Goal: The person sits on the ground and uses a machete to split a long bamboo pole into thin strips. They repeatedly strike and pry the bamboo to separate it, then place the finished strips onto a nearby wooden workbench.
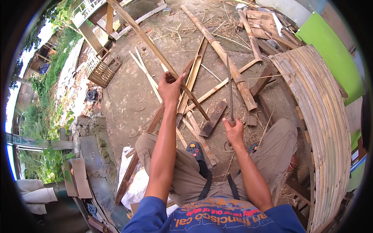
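Observation:
My left hand (170, 86) is closed around a long split bamboo strip (143, 37). The strip slants from the far left down toward the middle, its near end above the ground between my hands. In my right hand (234, 133) is the handle of a long, narrow-bladed knife (230, 91), its blade pointing away from me and apart from the strip. Under the strip lie several split bamboo lengths (192, 81), crossing each other. A short dark wooden block (213, 119) rests on the ground between my hands.
A round bamboo pole (221, 50) lies beyond the knife. On the right stands a bench of bamboo slats (318, 128), beside a green panel (330, 50). A slatted crate (101, 70) sits at the far left, and a low block wall (91, 155) is nearer.

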The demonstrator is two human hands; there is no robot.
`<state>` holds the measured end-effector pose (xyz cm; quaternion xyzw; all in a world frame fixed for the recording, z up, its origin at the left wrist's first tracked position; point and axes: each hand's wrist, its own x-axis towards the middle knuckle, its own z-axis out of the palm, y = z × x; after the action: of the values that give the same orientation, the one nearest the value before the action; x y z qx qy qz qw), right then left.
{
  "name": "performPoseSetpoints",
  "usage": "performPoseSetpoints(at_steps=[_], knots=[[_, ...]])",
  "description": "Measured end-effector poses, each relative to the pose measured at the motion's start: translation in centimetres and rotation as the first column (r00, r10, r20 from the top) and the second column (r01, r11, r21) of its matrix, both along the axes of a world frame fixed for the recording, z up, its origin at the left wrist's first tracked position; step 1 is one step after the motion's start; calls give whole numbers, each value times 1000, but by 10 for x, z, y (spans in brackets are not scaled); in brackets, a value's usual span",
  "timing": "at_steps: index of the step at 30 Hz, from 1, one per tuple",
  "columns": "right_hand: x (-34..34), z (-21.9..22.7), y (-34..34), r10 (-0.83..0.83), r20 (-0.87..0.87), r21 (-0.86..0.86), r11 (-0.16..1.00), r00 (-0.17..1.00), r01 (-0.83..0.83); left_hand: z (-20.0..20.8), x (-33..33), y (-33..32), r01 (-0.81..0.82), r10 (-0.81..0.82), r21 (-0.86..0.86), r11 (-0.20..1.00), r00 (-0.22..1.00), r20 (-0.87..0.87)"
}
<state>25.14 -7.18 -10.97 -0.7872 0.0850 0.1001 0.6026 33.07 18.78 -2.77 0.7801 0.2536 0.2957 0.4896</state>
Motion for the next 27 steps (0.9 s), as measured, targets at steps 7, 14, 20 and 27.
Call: performPoseSetpoints(at_steps=[7, 14, 20, 27], knots=[[-52, 7, -20, 20, 160, -94, 996, 987, -5, -5, -58, -50, 52, -47, -68, 996, 996, 78], [-65, 11, -35, 103, 114, -115, 989, 988, -90, -2, -60, -56, 83, -75, 111, 990, 994, -81], [-74, -37, -38, -16, 105, -146, 989, 994, 31, -4, -68, -67, 192, -177, -65, 979, 966, 189], [-66, -119, -15, 323, -289, -338, 846, 901, -412, 56, -100, -25, 218, -144, -157, 963, 912, 385]])
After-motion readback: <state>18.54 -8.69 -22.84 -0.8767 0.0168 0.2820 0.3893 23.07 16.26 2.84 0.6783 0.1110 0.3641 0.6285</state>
